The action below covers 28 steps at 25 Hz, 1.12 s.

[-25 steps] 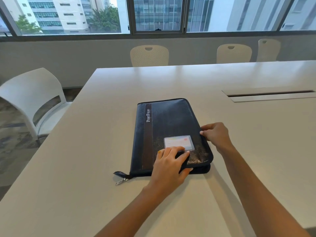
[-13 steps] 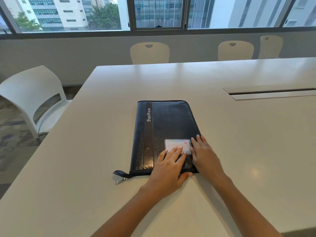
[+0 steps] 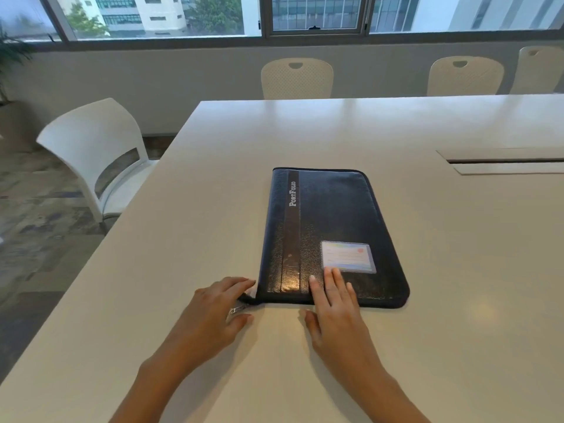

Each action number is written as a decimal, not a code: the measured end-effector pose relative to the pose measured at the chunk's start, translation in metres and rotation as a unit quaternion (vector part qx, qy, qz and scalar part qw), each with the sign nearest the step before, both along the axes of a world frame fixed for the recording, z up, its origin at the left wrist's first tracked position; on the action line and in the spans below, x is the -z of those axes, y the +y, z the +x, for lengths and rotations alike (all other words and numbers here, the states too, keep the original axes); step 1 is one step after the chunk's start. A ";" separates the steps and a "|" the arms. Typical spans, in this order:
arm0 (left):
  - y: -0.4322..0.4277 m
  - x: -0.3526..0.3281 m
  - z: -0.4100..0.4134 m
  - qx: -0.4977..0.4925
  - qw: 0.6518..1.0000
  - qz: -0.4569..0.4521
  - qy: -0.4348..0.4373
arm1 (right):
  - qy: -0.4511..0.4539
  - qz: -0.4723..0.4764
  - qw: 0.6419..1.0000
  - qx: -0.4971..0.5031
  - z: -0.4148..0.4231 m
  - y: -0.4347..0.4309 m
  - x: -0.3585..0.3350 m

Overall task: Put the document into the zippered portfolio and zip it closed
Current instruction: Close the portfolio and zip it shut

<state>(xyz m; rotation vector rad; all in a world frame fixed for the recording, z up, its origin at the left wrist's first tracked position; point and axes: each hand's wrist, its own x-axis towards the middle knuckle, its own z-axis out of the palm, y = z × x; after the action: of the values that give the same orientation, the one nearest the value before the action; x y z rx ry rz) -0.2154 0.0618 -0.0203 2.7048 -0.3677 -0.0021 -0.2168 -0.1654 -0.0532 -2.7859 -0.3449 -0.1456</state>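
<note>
A dark zippered portfolio (image 3: 332,221) lies flat with its cover down on the white table (image 3: 457,270). It has a "PortFolio" stripe and a clear card pocket (image 3: 348,256). My left hand (image 3: 210,315) is at its near left corner. The forefinger and thumb are spread on either side of the metal zipper pull (image 3: 236,309), not pinched on it. My right hand (image 3: 335,303) rests palm down on the near edge of the cover, fingers flat and slightly apart. No document is visible.
A white chair (image 3: 94,154) stands at the table's left side. Cream chairs (image 3: 297,77) line the far side under the windows. A cable slot (image 3: 503,161) is set into the table at the right.
The cover now lies fully flat. My left hand slid off the cover to the zipper pull at the near left corner. My right hand moved from the right edge to the near edge.
</note>
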 end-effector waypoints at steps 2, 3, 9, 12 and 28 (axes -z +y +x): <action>0.005 0.001 -0.004 -0.016 1.000 0.008 -0.015 | 0.000 0.023 0.999 -0.023 -0.002 0.016 -0.006; 0.006 0.002 -0.005 -0.022 0.999 0.013 -0.026 | -0.006 0.035 0.999 -0.029 -0.004 0.023 -0.008; 0.003 0.001 -0.005 -0.050 0.997 -0.030 -0.050 | -0.054 0.082 0.995 -0.024 -0.013 0.056 -0.015; 0.004 0.000 -0.008 -0.039 0.994 -0.102 0.000 | -0.047 0.068 0.996 -0.010 -0.013 0.064 -0.014; -0.016 -0.006 -0.004 -0.051 0.994 -0.082 -0.044 | -0.096 0.115 0.986 0.076 -0.019 0.030 -0.002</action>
<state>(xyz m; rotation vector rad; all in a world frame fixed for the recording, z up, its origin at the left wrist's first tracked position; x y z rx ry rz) -0.2198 0.0455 -0.0144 2.5633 -0.2442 0.1682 -0.2361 -0.1350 -0.0514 -2.5721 -0.1485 -0.4624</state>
